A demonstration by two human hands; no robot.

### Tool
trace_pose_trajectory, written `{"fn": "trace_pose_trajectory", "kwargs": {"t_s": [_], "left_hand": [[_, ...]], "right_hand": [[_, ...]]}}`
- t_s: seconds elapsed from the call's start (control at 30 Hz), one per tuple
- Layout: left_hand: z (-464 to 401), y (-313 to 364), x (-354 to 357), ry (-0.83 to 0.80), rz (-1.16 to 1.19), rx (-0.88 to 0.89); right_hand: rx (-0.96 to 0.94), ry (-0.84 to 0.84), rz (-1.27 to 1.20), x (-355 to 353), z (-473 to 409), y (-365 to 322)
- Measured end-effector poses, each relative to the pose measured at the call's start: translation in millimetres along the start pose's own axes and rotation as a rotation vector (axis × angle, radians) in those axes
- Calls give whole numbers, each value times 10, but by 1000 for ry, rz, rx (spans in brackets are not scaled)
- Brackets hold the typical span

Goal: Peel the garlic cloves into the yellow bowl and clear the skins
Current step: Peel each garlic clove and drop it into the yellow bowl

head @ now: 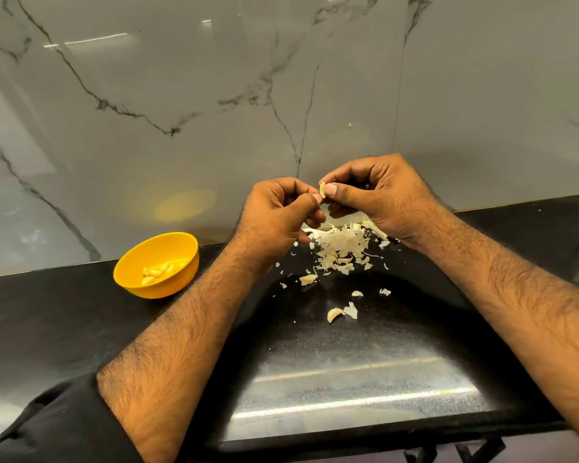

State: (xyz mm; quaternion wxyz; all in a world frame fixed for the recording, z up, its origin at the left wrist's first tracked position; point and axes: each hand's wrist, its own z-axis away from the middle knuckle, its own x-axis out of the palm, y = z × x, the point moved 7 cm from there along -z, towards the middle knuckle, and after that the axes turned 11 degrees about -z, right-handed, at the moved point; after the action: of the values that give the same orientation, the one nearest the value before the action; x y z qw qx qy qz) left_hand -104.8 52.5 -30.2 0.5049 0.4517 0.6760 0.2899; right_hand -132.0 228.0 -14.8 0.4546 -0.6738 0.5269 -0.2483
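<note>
garlic clove point(322, 190) pinched between right hand point(378, 195) and left hand point(274, 215), above skins point(340, 248) | skin probably partly on | advice: peeled gently, then dropped into yellow bowl point(127, 272)

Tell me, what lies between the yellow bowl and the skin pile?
Head view: only the left forearm crosses between bowl and pile; the counter there looks bare.

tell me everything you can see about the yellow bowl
The yellow bowl is small, round and smooth, plastic by its look. It stands upright on the black counter, near the marble wall, left of both hands, and nothing touches it. Inside lie several pale peeled cloves. Its yellow glow reflects in the wall behind.
</note>
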Motion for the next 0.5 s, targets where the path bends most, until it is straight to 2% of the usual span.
{"fn": "trace_pose_trajectory", "kwargs": {"t_s": [0.5], "left_hand": [[10,78,-33,13,-211,93]], "right_hand": [[48,-8,22,23,1,34]]}}
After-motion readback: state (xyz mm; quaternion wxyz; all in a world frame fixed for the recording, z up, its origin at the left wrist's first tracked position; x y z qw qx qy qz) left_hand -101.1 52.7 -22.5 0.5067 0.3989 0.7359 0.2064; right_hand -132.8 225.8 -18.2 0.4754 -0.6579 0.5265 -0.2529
